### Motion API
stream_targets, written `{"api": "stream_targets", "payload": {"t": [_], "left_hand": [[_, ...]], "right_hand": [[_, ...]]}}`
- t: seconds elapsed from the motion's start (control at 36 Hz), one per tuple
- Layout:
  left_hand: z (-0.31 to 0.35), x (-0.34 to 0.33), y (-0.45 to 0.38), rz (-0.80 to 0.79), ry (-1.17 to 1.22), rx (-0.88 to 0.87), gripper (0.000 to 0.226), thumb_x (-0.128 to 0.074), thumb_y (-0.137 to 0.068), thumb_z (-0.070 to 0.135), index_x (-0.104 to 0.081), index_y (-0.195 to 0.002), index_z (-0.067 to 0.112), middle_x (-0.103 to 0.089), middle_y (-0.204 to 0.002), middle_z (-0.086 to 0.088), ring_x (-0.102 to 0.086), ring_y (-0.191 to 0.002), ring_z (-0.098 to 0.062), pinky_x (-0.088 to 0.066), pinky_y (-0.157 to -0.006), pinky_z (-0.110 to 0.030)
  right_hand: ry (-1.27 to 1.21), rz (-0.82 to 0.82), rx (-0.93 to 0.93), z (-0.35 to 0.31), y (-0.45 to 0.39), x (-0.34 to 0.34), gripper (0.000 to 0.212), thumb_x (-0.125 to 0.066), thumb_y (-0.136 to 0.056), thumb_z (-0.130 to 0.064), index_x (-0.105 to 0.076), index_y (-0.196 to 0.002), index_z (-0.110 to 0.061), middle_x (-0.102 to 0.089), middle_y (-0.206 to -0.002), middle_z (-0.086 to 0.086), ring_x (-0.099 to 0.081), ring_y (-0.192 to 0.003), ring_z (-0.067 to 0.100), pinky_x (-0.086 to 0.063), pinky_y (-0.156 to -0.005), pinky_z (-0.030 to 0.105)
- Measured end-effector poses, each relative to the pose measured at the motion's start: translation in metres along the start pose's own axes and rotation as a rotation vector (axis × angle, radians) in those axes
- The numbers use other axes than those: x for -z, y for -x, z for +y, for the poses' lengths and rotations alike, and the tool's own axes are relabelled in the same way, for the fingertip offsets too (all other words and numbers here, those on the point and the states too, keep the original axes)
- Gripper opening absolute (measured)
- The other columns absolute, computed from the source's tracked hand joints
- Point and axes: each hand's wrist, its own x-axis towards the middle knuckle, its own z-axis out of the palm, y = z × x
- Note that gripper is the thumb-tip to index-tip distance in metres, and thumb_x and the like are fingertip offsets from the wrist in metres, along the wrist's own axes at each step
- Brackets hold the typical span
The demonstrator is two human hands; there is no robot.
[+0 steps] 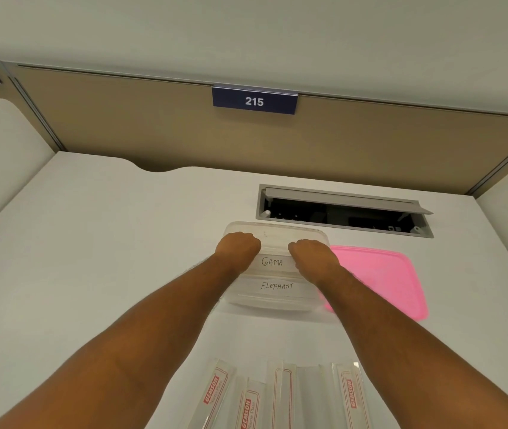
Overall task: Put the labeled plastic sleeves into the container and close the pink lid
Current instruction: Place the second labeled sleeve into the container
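White desk (92,258) at frame centre: clear container (274,301) holds two labeled sleeves. Both hands, left (238,246) and right (310,251), grip the upper sleeve (273,262). Pink lid (382,277) lies right; more sleeves (280,394) lie below.

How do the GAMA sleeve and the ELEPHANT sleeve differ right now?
The GAMA sleeve lies farther back in the clear container; the ELEPHANT sleeve lies nearer the front. The left hand and right hand are on the ends of the GAMA sleeve; no fingers show on the ELEPHANT sleeve, which the forearms cross. Both are clear, hand-lettered and inside the container.
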Motion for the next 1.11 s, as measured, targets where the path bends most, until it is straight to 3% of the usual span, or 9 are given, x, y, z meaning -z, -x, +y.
{"api": "stream_targets", "payload": {"t": [0.36,0.5,0.64,0.78,1.0,1.11], "left_hand": [[0.004,-0.002,-0.001,0.039,0.006,-0.012,0.023,-0.057,-0.079,-0.010,-0.062,-0.096,0.006,-0.065,-0.100,-0.012,-0.065,-0.091,-0.033,-0.049,-0.070,-0.036],[0.007,0.002,0.007,0.077,0.008,-0.002,0.020,-0.058,-0.081,-0.009,-0.061,-0.093,0.007,-0.064,-0.098,-0.011,-0.065,-0.089,-0.032,-0.041,-0.064,-0.035],[0.010,0.006,0.022,0.153,0.054,0.018,0.013,-0.056,-0.087,-0.004,-0.059,-0.091,0.008,-0.063,-0.095,-0.009,-0.062,-0.084,-0.030,-0.037,-0.061,-0.035],[0.014,0.008,0.043,0.258,0.135,0.029,0.019,-0.057,-0.090,0.003,-0.045,-0.079,0.013,-0.058,-0.086,-0.006,-0.056,-0.075,-0.026,-0.034,-0.056,-0.035],[0.018,0.011,0.091,0.382,0.249,0.041,0.009,-0.053,-0.097,0.019,-0.056,-0.095,0.011,-0.059,-0.090,-0.004,-0.057,-0.080,-0.025,-0.038,-0.056,-0.035],[0.019,0.006,0.120,0.423,0.300,0.059,0.013,-0.052,-0.098,0.020,-0.058,-0.105,0.010,-0.063,-0.100,-0.003,-0.059,-0.088,-0.026,-0.051,-0.064,-0.041]], "right_hand": [[-0.025,0.047,-0.022,0.001,0.004,-0.006,0.024,-0.054,-0.089,0.004,-0.058,-0.110,-0.007,-0.063,-0.106,0.011,-0.064,-0.095,0.030,-0.040,-0.068,0.033],[-0.039,0.074,-0.028,0.000,0.013,-0.003,0.022,-0.054,-0.089,0.003,-0.059,-0.107,-0.008,-0.063,-0.101,0.010,-0.063,-0.091,0.028,-0.039,-0.065,0.033],[-0.037,0.123,-0.037,-0.004,0.024,0.004,0.012,-0.058,-0.092,-0.005,-0.061,-0.102,-0.011,-0.064,-0.096,0.006,-0.063,-0.084,0.025,-0.038,-0.062,0.032],[-0.059,0.208,-0.026,-0.012,0.037,0.010,0.008,-0.058,-0.096,-0.018,-0.062,-0.097,-0.012,-0.065,-0.092,0.006,-0.062,-0.079,0.025,-0.039,-0.060,0.032],[-0.105,0.333,0.010,-0.025,0.059,0.030,0.022,-0.056,-0.098,-0.030,-0.064,-0.108,-0.012,-0.067,-0.099,0.008,-0.063,-0.090,0.029,-0.039,-0.065,0.033],[-0.143,0.342,0.008,-0.036,0.072,0.039,0.023,-0.056,-0.099,-0.030,-0.065,-0.108,-0.011,-0.067,-0.099,0.007,-0.064,-0.092,0.030,-0.051,-0.072,0.037]]}}
